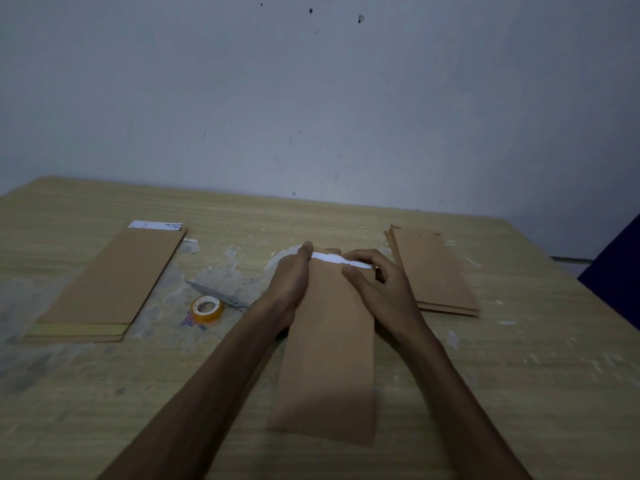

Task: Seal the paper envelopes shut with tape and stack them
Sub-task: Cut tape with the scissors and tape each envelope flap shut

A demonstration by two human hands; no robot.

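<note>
A long brown paper envelope [329, 368] lies lengthwise on the wooden table [519, 393] in front of me. At its far end a white strip [334, 259] shows along the flap. My left hand [292, 278] rests on the envelope's far left corner, fingers on the white strip. My right hand [375, 282] presses the flap's right side, thumb on the envelope and fingers bent over the strip. A roll of clear tape [207, 309] sits left of my left forearm. One stack of brown envelopes [107, 289] lies at the left, another stack [433, 268] at the right.
Scissors [214, 296] lie just behind the tape roll, partly hidden by it. The tabletop carries pale scuffs and glue residue in the middle. A grey wall stands right behind the table's far edge. A dark blue object [616, 271] sits at the right edge.
</note>
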